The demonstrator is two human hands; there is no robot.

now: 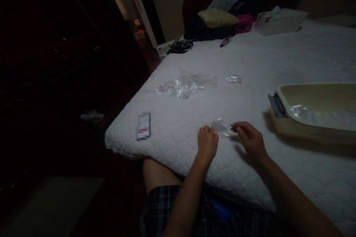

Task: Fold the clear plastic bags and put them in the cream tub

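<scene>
A small clear plastic bag (221, 127) lies on the white quilted bed cover (178, 126) between my hands. My left hand (207, 143) is closed at the bag's left edge, its fingers curled down against the cover. At the bag's right end my right hand (251, 141) has thumb and fingers pinched together on the plastic. Beyond them, a spread of crumpled clear plastic bags (185, 86) rests on the bed, with one separate clear bag (233, 78) to its right.
A cream plastic bin (311, 131) with a grey latch stands at the right, clear plastic inside. A phone-like card (143, 126) lies near the bed's left edge. Farther back are a white box (280, 22), a yellowish pillow (218, 18) and a rolled pink cloth (244, 24).
</scene>
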